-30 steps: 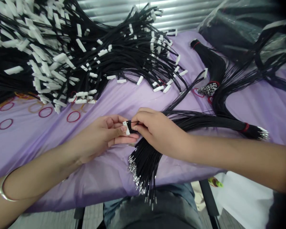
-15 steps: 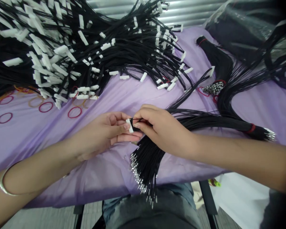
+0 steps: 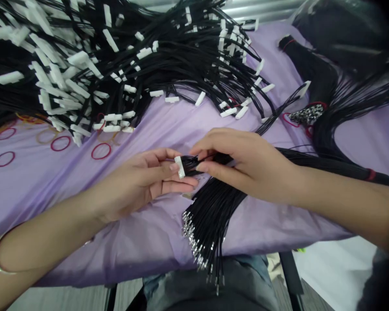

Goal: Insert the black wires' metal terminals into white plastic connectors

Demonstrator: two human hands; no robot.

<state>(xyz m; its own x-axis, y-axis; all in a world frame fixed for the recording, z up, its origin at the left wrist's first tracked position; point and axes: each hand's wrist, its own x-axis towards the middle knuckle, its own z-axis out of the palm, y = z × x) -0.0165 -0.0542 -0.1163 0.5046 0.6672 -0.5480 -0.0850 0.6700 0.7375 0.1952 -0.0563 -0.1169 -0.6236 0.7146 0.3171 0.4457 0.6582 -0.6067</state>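
My left hand (image 3: 145,179) pinches a small white connector (image 3: 179,166) between thumb and fingers at the middle of the purple cloth (image 3: 142,233). Black wires run out of the connector to the right. My right hand (image 3: 246,162) is closed on those wires just beside the connector. Under my right hand lies a bundle of loose black wires (image 3: 207,216) with metal tips that hang over the table's near edge.
A big heap of finished black wire harnesses with white connectors (image 3: 100,65) fills the far left. Red rubber bands (image 3: 101,150) lie on the cloth. More banded wire bundles (image 3: 311,82) and a plastic bag (image 3: 350,39) sit at the right.
My right hand has slid a little right along the wires, away from the connector. The view has shifted left and down, so everything sits further right.
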